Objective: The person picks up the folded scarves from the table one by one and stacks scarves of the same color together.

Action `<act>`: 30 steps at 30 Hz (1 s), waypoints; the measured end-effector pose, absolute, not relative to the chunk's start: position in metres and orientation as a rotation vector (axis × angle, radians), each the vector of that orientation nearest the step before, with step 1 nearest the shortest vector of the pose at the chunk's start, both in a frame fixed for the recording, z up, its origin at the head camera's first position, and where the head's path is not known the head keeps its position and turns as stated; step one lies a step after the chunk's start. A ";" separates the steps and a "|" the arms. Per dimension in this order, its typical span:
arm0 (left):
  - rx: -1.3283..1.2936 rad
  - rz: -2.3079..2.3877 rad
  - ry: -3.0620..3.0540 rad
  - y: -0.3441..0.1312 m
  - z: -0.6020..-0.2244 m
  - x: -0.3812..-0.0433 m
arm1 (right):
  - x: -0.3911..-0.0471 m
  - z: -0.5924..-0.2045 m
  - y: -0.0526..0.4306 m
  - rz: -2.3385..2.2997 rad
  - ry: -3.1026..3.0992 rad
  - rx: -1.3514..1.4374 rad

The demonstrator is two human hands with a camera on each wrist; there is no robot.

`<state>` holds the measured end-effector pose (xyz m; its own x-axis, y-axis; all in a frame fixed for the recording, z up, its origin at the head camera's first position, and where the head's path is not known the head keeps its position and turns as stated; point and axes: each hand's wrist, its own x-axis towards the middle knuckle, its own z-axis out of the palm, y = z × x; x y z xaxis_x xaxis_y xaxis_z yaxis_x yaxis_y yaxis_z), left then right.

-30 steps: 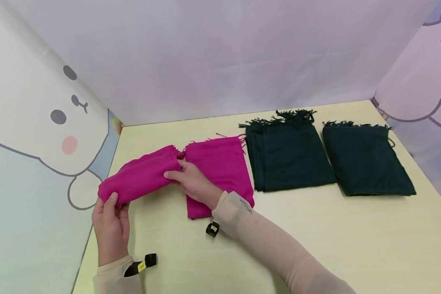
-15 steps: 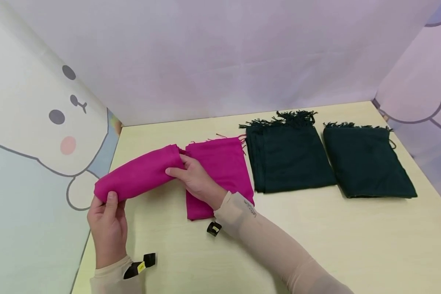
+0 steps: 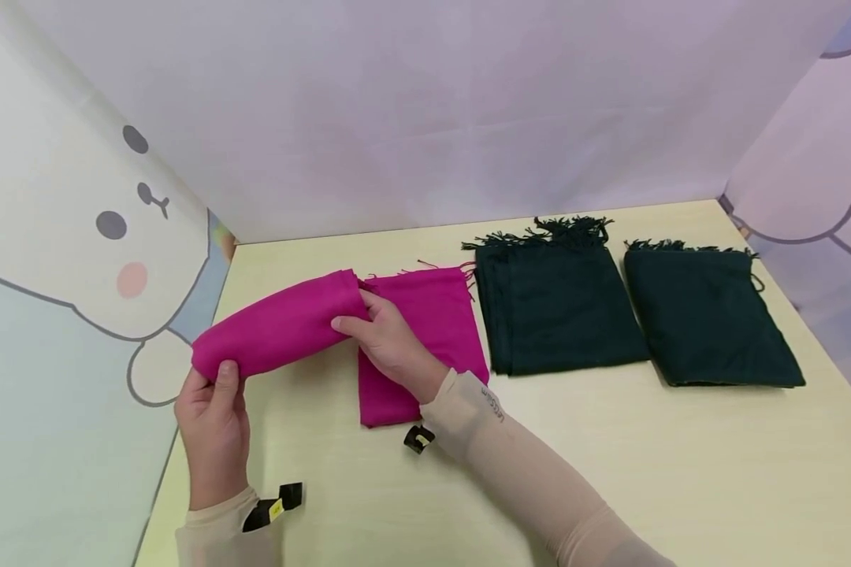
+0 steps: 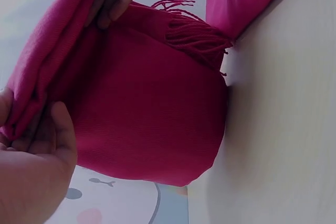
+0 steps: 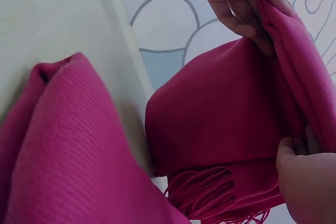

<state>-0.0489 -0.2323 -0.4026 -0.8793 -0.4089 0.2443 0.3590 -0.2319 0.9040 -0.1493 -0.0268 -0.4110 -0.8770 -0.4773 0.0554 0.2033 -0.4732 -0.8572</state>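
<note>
A magenta fringed scarf (image 3: 284, 323), folded into layers, is held up at the table's left by both hands. My left hand (image 3: 216, 425) pinches its near left corner, thumb on top and fingers beneath. At the other end of the same edge my right hand (image 3: 390, 339) grips it likewise. In the left wrist view the scarf's underside (image 4: 152, 103) slopes down from the hands, its tasselled fringe (image 4: 194, 40) hanging at the far side. A second folded magenta scarf (image 3: 425, 339) lies flat just right of the held one, partly behind my right hand and forearm.
Two dark green folded scarves (image 3: 560, 307) lie side by side on the right half of the pale table (image 3: 610, 465), fringes toward the back. A white cloth backdrop (image 3: 432, 118) rises behind the table, and a cartoon-printed panel (image 3: 57, 315) borders its left side.
Both hands have raised the held edge of the magenta scarf and shifted it slightly right and away; its top layer now hides the part behind. The other scarves stay put.
</note>
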 end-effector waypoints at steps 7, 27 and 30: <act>0.054 -2.130 -1.633 -0.227 -0.397 -0.056 | -0.153 -0.408 -0.018 -2.384 1.340 -0.415; -0.136 -2.250 -1.651 -0.194 -0.384 -0.096 | -0.167 -0.394 0.025 -2.572 1.264 -0.303; -0.149 -2.241 -1.683 -0.188 -0.382 -0.100 | -0.169 -0.394 0.032 -2.594 1.267 -0.297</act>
<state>-0.1003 -0.1880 -0.3817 -0.9390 -0.2008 0.2793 0.3243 -0.2453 0.9136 -0.1691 0.0321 -0.3943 -0.9509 -0.2998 0.0765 0.1239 -0.5955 -0.7937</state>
